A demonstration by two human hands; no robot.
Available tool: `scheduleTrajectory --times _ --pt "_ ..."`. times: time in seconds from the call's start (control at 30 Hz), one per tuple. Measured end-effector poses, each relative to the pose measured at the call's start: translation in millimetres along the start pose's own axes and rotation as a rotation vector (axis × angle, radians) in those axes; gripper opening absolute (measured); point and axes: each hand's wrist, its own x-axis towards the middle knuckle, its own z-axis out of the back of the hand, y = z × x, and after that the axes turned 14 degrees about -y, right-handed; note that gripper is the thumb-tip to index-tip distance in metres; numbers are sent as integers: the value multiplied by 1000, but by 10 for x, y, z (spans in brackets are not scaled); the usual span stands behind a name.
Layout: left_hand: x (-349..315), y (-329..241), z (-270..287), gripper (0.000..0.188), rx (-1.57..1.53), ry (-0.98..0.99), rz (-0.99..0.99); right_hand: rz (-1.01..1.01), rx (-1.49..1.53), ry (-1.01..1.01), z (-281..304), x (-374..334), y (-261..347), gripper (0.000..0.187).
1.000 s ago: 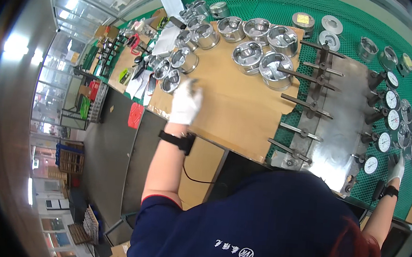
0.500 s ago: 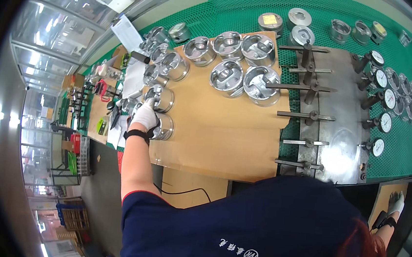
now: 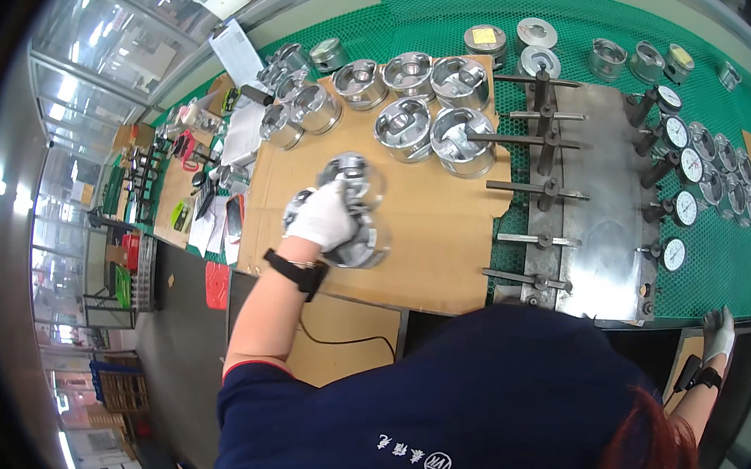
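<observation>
Navy shirt (image 3: 468,403) — bottom centre of the frame, nearest. Right hand (image 3: 718,339), gloved: lower right, fingers extended, near the front edge of a green mesh mat (image 3: 707,272). Left hand (image 3: 323,219), gloved: left of centre, laid over a cluster of silvery pistons (image 3: 367,245) — from where I stand, I cannot tell whether it is clamped on any. Beneath them: brown cardboard (image 3: 428,248). Right of centre: a steel plate (image 3: 606,201), five white-faced dial gauges (image 3: 691,164) ranged along its right side. Farther, upper centre: five more pistons (image 3: 404,130), closely grouped.
</observation>
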Motion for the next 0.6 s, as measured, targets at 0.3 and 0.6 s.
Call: scheduleTrajectory --times 0.3,0.6 --pt "-274 -979 -233 73 -347 -132 96 168 -172 188 -546 -125 522 56" --pt "-1103 -411 -71 47 -696 -409 360 386 -260 449 -1309 -879 1038 53"
